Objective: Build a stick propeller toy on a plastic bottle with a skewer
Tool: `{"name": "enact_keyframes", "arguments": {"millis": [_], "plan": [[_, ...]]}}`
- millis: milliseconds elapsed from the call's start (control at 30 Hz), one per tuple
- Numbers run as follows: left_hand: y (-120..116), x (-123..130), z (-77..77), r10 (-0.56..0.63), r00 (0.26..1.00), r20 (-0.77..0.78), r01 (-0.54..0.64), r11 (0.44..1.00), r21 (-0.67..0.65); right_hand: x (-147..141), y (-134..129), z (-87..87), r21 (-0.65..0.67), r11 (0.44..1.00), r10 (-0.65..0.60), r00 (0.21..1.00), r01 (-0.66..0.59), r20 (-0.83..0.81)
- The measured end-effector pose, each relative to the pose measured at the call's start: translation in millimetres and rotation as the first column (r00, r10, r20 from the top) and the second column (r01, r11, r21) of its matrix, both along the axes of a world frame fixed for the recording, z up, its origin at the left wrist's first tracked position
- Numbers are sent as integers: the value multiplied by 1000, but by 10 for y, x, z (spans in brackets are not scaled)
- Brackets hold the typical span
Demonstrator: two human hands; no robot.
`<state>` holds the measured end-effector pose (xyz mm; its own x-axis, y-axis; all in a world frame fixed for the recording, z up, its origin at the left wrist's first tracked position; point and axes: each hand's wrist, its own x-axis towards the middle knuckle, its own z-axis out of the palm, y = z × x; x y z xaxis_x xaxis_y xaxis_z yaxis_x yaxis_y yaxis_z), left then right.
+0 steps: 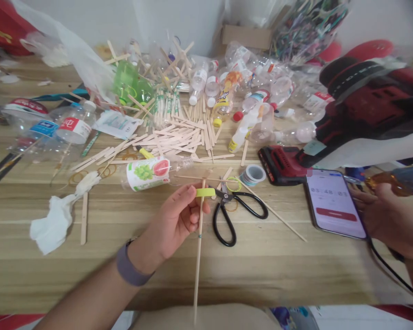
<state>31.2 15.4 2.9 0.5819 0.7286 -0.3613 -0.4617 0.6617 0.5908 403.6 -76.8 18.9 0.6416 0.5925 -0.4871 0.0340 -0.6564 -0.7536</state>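
Yellow band (209, 192) and wooden stick (198, 261), held in left hand (181, 213); right hand (388, 220), three o'clock from it, grasp unclear; slack grip could drop stick.

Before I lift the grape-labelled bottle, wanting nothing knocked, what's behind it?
Behind the bottle, a small yellow item shows, with flat wooden sticks beyond. Whatever lies directly behind the printed label is covered.

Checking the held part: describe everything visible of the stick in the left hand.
The thin stick is pale, straight and wood-looking, with a small dark mark partway along. The left hand holds it near its far end, where a yellow-green strip crosses it; whether fastened, I can't tell. Its near end points toward the person and shows beyond the table.
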Motion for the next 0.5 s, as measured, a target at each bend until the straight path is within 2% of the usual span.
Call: {"name": "enact_keyframes", "arguments": {"millis": [67,133,200,233,267,300,333,367,400,433,467,500], "plan": [[4,3,7,0,1000,-7,0,1000,-2,-9,-3,-20,20,998,-58,998,59,-35],[5,5,17,5,1000,-16,-5,1000,2,-29,-7,-31,59,990,-127,992,127,-2],[4,8,27,10,1000,-22,-10,1000,16,-59,-28,-24,79,986,-157,981,148,113],[3,10,29,10,1000,-23,-10,1000,23,-86,-46,-10,47,990,-142,964,135,226],[3,13,29,10,1000,-24,-9,1000,29,-129,-69,12,-5,993,-106,921,116,375],[4,15,27,8,1000,-24,-7,999,32,-196,-95,41,-60,993,-54,841,102,538],[4,18,24,5,1000,-24,-4,999,33,-293,-120,75,-131,987,27,725,88,688],[4,20,18,3,1000,-23,-2,999,32,-422,-140,111,-113,991,43,608,78,793],[4,22,13,-1,1000,-19,2,999,32,-583,-150,146,-76,997,57,585,8,809],[2,23,7,-6,1000,-14,6,999,33,-769,-146,177,-33,992,101,627,-120,773],[-1,24,2,-11,1000,-8,11,999,36,-970,-125,201,24,958,190,693,-287,696],[-5,24,-2,-15,1000,-3,15,999,41,-1175,-86,216,73,894,308,726,-441,615]]}}
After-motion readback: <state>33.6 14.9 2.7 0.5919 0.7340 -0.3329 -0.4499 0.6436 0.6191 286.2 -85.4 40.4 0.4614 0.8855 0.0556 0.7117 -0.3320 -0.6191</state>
